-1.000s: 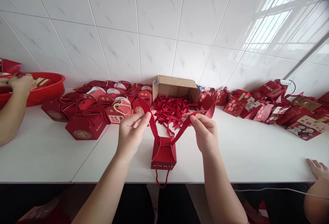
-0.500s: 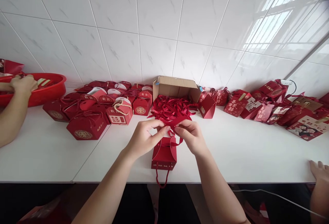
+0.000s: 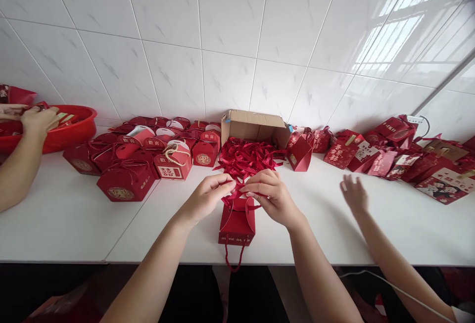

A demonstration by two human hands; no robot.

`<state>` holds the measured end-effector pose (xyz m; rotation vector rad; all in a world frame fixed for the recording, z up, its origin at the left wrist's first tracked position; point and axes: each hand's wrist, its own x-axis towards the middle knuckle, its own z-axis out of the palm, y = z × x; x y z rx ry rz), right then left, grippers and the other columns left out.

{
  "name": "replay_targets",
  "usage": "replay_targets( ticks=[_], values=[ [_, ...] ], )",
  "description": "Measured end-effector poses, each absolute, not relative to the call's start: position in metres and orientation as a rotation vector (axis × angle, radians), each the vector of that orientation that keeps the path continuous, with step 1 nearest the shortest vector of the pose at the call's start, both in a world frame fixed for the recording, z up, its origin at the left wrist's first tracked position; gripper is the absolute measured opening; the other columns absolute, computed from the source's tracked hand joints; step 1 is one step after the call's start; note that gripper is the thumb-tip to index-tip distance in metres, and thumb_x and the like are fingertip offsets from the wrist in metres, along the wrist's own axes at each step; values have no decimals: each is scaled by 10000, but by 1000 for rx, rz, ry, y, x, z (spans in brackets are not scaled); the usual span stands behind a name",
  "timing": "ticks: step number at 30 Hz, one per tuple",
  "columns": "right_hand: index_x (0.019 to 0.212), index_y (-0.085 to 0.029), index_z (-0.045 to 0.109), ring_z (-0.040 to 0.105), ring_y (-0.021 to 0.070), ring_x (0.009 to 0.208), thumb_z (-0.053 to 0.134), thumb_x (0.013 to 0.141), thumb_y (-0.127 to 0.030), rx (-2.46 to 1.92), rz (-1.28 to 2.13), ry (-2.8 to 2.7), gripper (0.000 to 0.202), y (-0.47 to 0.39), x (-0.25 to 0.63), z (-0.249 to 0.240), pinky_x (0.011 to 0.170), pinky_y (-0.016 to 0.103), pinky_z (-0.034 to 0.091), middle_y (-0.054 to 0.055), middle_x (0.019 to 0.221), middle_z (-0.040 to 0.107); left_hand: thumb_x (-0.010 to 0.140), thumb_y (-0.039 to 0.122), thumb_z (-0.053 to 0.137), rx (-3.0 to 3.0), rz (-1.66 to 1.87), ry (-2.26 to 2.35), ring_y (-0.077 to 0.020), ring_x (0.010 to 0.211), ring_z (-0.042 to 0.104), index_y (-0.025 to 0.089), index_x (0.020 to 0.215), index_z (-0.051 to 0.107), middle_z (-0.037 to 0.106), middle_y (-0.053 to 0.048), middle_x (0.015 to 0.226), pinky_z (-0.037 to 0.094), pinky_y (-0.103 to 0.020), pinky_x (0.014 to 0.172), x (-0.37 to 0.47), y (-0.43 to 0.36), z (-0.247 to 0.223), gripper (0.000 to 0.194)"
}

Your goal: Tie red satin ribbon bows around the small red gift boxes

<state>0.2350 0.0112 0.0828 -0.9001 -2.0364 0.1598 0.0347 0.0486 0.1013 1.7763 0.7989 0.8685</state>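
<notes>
A small red gift box [image 3: 237, 224] stands near the table's front edge, its twisted red cord handle [image 3: 233, 266] hanging over the edge. Just above the box's top, my left hand [image 3: 210, 194] pinches a red ribbon [image 3: 236, 193] between thumb and fingers. My right hand [image 3: 272, 197] grips the same ribbon from the other side, fingertips bent and nearly touching those of the left. A short ribbon tail sticks out to the right over the box. Behind my hands, a heap of red ribbons [image 3: 252, 155] spills from an open cardboard box [image 3: 256, 119].
Several finished-looking red boxes [image 3: 126, 184] cluster on the left, more red boxes and bags [image 3: 345, 149] on the right. A red basin [image 3: 79, 125] with a co-worker's hands [image 3: 37, 117] sits far left. Another person's hand [image 3: 355, 195] reaches over the white table [image 3: 315, 234].
The ribbon between my hands was stretched flat and is now bunched lower down. My right fingers have curled in. The other person's hand at right has reached in over the table.
</notes>
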Motion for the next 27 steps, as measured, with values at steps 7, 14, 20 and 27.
replay_targets(
  ticks=[7, 14, 20, 27],
  values=[
    [1000, -284, 699, 562, 191, 957, 512, 931, -169, -999, -140, -2000, 230, 12, 232, 80, 839, 385, 328, 13, 969, 710, 882, 482, 447, 1662, 788, 887, -206, 878, 624, 188, 734, 679, 695, -38, 829, 466, -313, 827, 32, 47, 98, 403],
    [1152, -264, 644, 611, 198, 917, 481, 940, -210, -1073, -137, -1710, 272, 5, 242, 64, 847, 386, 376, 34, 985, 708, 907, 426, 442, 2333, 967, 1226, -264, 1156, 574, 269, 1068, 670, 666, -39, 1205, 253, -467, 1084, 17, 36, 91, 320],
    [929, -214, 714, 649, 265, 847, 509, 905, -393, -1559, 243, -1264, 273, -51, 305, -13, 740, 382, 489, 79, 818, 700, 891, 454, 360, 2057, 851, 1915, -326, 1092, 621, 282, 1061, 681, 697, -74, 1148, 347, -558, 992, -75, 27, 5, 401],
    [1233, -195, 568, 517, 299, 1191, 495, 887, -475, -1718, 358, -1243, 451, -77, 321, -68, 963, 473, 449, 145, 1269, 556, 862, 486, 414, 1889, 898, 1923, -321, 1206, 536, 269, 854, 711, 658, -52, 1202, 428, -468, 984, -101, 7, -50, 368]
  ],
)
